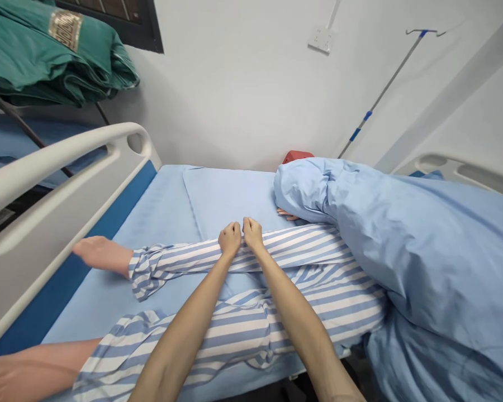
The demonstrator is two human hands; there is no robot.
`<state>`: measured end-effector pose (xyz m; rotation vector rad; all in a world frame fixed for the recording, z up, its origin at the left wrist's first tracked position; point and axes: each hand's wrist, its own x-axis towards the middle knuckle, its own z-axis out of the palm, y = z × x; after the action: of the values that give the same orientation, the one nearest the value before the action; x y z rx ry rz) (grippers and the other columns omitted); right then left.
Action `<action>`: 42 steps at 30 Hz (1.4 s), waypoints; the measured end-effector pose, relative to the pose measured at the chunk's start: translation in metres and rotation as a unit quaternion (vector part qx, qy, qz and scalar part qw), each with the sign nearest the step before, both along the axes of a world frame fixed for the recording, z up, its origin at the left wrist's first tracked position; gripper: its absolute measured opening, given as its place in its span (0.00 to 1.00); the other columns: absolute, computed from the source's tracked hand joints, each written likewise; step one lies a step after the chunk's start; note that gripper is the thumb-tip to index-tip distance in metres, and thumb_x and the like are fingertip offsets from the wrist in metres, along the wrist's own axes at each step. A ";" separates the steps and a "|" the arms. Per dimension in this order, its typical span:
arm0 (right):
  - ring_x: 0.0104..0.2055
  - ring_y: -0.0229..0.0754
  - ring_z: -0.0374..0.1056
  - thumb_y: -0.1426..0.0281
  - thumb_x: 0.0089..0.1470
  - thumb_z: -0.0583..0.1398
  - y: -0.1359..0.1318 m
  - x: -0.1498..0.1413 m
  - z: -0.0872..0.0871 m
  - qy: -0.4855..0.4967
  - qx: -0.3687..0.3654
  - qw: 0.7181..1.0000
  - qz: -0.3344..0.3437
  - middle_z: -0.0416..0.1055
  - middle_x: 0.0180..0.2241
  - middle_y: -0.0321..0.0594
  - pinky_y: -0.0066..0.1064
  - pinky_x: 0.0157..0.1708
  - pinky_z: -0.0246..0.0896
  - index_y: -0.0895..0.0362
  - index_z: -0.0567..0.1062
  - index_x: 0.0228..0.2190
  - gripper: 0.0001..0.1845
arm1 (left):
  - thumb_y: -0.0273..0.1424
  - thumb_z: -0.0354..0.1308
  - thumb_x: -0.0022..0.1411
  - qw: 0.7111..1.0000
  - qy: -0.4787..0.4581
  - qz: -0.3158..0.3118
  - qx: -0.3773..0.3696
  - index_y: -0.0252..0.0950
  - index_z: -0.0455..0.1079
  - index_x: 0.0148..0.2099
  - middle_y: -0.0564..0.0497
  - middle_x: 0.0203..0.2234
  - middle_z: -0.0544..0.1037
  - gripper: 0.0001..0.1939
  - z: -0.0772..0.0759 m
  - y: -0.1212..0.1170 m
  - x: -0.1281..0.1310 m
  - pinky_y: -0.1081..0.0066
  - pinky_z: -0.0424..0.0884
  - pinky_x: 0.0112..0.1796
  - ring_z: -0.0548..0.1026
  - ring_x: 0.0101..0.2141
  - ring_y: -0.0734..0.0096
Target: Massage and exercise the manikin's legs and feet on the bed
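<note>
A figure in blue-and-white striped trousers (243,329), with smooth feet like a manikin's, lies on the bed. My left hand (230,239) is a closed fist at the knee of the far trouser leg (302,245). Beside it, slightly to the right, my right hand (252,231) is also a fist, thumb side up. A narrow gap separates the two. No object shows in either hand, and the trouser cloth around them is not visibly pulled up. My forearms cross above the near leg. The bare far foot (103,254) points left.
A blue quilt (427,240) covers the figure's upper body, with fingers (287,214) showing beneath its edge. The pale footboard (67,178) stands left, with folded green cloth (46,56) beyond. An IV pole (385,89) and a red object (297,155) are behind the bed.
</note>
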<state>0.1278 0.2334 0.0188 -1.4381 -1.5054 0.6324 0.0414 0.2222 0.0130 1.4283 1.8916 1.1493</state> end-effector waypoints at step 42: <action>0.38 0.41 0.65 0.51 0.64 0.47 -0.008 0.158 0.009 0.029 -0.104 0.990 -0.085 0.59 0.13 0.29 0.29 0.34 0.52 0.46 0.66 0.21 0.24 | 0.33 0.44 0.66 0.993 -0.055 -0.101 0.032 0.38 0.61 0.23 0.51 0.22 0.73 0.18 0.022 0.016 0.162 0.71 0.58 0.32 0.68 0.28 0.71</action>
<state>0.2858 0.2250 0.0282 -1.6721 -1.2842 0.7367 0.2034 0.2383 0.0352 1.5189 1.6079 1.1745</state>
